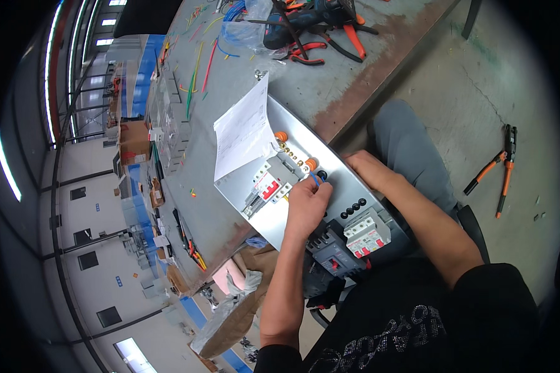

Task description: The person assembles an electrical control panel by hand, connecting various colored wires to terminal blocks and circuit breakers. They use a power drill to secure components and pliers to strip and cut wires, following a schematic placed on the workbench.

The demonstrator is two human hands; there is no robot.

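A grey metal electrical box (267, 231) lies tilted across my lap and the table edge. My left hand (308, 202) is inside it, thumb and fingers pinched on a short blue wire (316, 178) beside a black grommet. My right hand (368, 170) is curled at the box's outer right wall; its fingertips are hidden. Left of my left hand sits a breaker with red switches (269, 188). Brass terminals with orange insulators (310, 164) run along the right side. Nearer me are a black breaker (333, 256) and a white breaker (367, 235). A printed sheet (247, 129) stands over the far end.
On the table (230, 81) lie a cordless drill (298, 26), red-handled pliers (308, 55), coloured wire offcuts (195, 78) and screwdrivers (190, 239). An orange-handled cutter (505, 165) lies on the floor at right. A cardboard box (134, 142) stands at far left.
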